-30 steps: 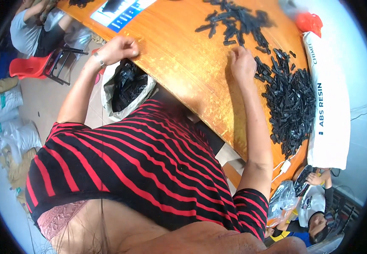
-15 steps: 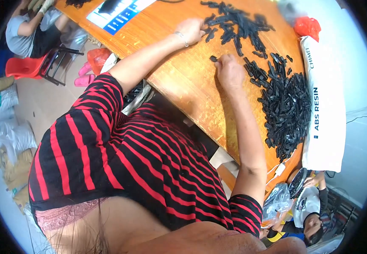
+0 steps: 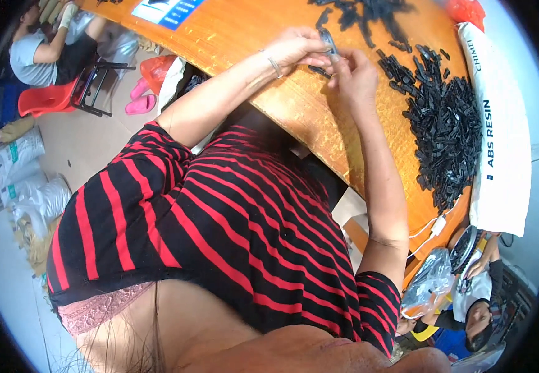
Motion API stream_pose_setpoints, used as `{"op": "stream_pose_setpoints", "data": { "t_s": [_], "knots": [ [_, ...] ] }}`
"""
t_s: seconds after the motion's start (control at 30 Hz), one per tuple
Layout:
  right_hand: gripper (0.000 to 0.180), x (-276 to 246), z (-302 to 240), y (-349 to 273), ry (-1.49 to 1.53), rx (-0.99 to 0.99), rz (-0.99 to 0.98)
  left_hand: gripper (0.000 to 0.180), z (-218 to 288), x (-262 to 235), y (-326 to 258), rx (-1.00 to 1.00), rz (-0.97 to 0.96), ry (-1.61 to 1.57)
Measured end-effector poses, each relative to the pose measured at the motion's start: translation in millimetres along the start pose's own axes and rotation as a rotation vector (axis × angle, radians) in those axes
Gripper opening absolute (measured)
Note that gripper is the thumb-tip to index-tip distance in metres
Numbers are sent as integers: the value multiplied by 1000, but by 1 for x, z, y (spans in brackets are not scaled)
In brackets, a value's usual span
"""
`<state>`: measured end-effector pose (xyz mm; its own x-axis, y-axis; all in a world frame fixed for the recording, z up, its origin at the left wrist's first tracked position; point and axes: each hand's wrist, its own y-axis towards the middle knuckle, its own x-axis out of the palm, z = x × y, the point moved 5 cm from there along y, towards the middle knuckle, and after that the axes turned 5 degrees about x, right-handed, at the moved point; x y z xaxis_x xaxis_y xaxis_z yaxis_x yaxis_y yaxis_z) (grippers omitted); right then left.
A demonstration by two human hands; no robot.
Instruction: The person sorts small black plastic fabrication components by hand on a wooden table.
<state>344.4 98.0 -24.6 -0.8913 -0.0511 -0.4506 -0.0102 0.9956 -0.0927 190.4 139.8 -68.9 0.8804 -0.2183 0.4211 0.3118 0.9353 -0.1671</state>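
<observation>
Dark strip (image 3: 327, 40), one, slender, greyish where light catches it: head view, up between two hands, over the tabletop (image 3: 244, 37) near its near edge. Left hand (image 3: 295, 52), one: fingertips pinching the strip, a bracelet (image 3: 274, 65) at the wrist. Right hand (image 3: 352, 73), one: fingers bent in, meeting the left at the strip's lower end; from where I stand I cannot tell how firmly they grip it. Second dark strip (image 3: 320, 71), one, just below the hands; held or lying, I cannot tell.

Piles of black pieces, two, the pieces too many to count: larger pile (image 3: 444, 133) toward the tabletop's right edge; smaller pile (image 3: 369, 15) farther from the near edge, partly cut off from sight. White sack (image 3: 498, 130), one, lengthwise along the right edge, beside the larger pile. Blue-and-white sheet (image 3: 179, 12), one, toward the tabletop's left. White cable connector (image 3: 438, 225), one, at the right edge's near corner.

On the floor beyond the near edge: pink slippers (image 3: 140, 104), two; red chair (image 3: 49, 99), one, with a seated co-worker (image 3: 36, 61) close by.
</observation>
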Motion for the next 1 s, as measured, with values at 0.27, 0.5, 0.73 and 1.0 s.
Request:
{"op": "stream_pose_setpoints", "data": {
  "t_s": [0.27,0.5,0.73,1.0],
  "knots": [
    [12,-8,40,12,335,205,-223,17,5,-15,5,45,-99,507],
    [14,-2,54,11,268,362,-223,18,-9,-14,6,106,-59,679],
    [12,1,58,13,222,373,-178,17,-14,-14,10,182,2,918],
    [18,10,46,16,11,331,-181,22,-11,-13,0,210,55,1039]
  ]
}}
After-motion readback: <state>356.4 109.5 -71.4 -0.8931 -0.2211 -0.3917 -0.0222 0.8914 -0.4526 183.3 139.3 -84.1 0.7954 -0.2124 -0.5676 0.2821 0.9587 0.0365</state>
